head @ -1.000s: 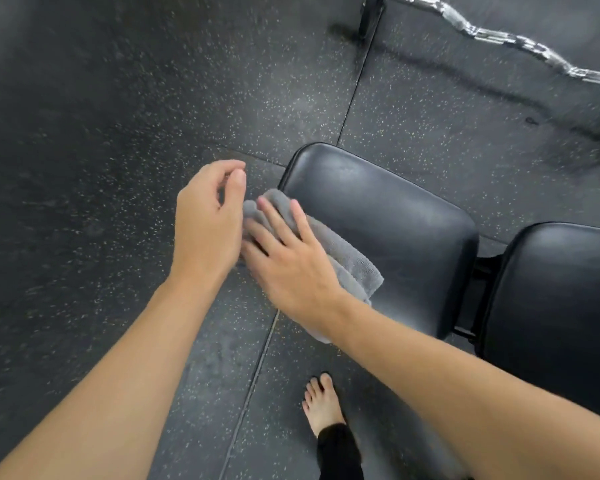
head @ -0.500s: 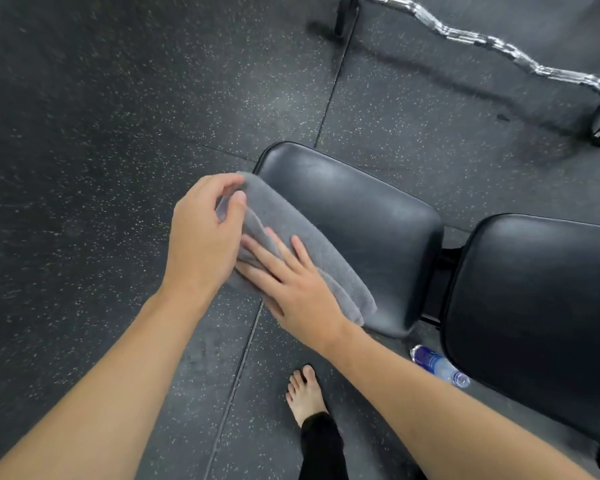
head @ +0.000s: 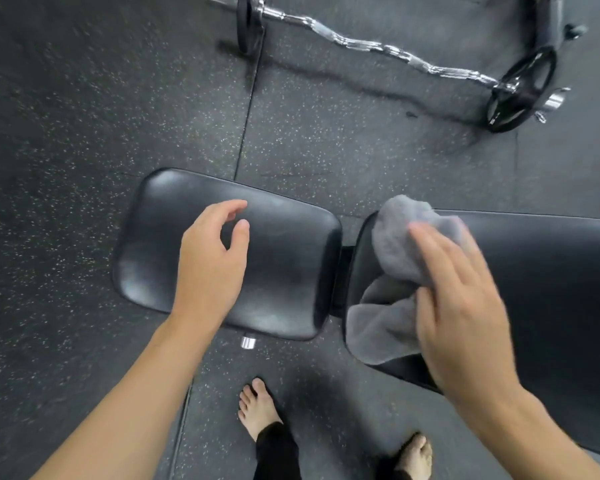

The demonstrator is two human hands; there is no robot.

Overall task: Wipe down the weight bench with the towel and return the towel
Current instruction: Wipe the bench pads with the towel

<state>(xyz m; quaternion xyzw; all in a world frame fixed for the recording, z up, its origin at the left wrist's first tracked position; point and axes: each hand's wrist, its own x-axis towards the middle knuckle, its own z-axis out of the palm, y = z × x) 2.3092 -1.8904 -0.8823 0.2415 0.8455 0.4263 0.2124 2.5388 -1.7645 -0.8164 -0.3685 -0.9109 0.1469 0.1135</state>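
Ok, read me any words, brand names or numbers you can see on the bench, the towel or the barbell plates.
None can be read.
Bench pads: plain black, no label.
Towel: plain grey, no tag showing.
Weight plate on the curl bar: any markings are too small and blurred to read.

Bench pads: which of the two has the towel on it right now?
The long pad at the right of the view. The grey towel lies bunched on its near end under the right hand. The shorter seat pad is bare; the left hand hovers over it, empty.
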